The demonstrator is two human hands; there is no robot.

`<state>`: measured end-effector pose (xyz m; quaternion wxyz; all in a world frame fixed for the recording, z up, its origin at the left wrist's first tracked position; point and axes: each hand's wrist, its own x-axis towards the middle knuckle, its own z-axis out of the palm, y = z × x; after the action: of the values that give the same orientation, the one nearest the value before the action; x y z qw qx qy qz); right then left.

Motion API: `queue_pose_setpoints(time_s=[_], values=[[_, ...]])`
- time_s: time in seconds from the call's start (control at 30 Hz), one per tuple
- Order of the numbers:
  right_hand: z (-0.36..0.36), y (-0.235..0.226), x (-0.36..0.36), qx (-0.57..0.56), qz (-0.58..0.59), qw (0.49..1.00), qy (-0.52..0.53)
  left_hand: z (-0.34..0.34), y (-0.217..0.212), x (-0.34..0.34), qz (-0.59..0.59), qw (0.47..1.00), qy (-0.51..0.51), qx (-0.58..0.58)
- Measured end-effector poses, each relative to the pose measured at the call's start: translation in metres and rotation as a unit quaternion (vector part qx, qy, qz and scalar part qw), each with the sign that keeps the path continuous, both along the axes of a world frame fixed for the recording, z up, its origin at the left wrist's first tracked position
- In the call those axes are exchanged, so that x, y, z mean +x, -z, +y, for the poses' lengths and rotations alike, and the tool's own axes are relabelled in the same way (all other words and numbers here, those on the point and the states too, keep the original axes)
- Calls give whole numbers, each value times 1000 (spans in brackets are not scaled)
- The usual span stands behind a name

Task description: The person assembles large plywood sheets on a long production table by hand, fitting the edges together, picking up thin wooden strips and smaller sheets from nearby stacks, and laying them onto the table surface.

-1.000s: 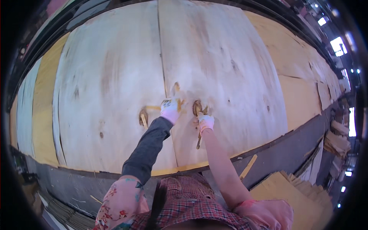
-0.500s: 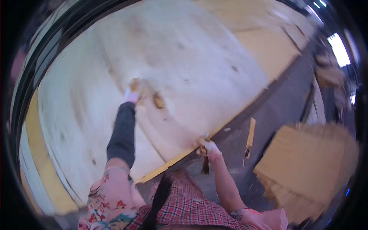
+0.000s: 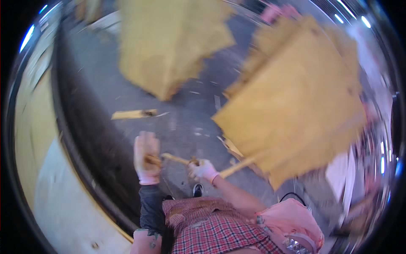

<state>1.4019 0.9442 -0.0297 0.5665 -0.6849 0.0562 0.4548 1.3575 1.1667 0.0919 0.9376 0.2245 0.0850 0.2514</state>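
A wood-veneer or plywood workshop, by the look of it; tall stacks of thin yellowish veneer sheets (image 3: pixel 304 97) stand on a grey concrete floor (image 3: pixel 177 122) strewn with splinters; a loose wood offcut (image 3: pixel 133 114) lies there; a large pale plywood panel (image 3: pixel 63 203) runs along the left edge; bright strip lights at the rim.

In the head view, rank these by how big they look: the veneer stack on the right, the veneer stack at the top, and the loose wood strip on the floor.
1. Right veneer stack, largest.
2. Top veneer stack, smaller as seen, though its upper part is cut off and blurred, so the order of these two is unsure.
3. Loose wood strip, clearly smallest.
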Motion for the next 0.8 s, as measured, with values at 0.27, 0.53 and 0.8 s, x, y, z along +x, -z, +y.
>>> queue_pose_setpoints(time_s=[0.27,0.53,0.8], values=[[-403,-12,-110,-599,-37,797,-72,-207,22,133,69,927,356,98],[-492,30,-125,-583,-34,748,315,-326,75,330,130,807,361,448],[-540,11,-55,-74,23,676,733,-449,13,503,2,687,218,693]])
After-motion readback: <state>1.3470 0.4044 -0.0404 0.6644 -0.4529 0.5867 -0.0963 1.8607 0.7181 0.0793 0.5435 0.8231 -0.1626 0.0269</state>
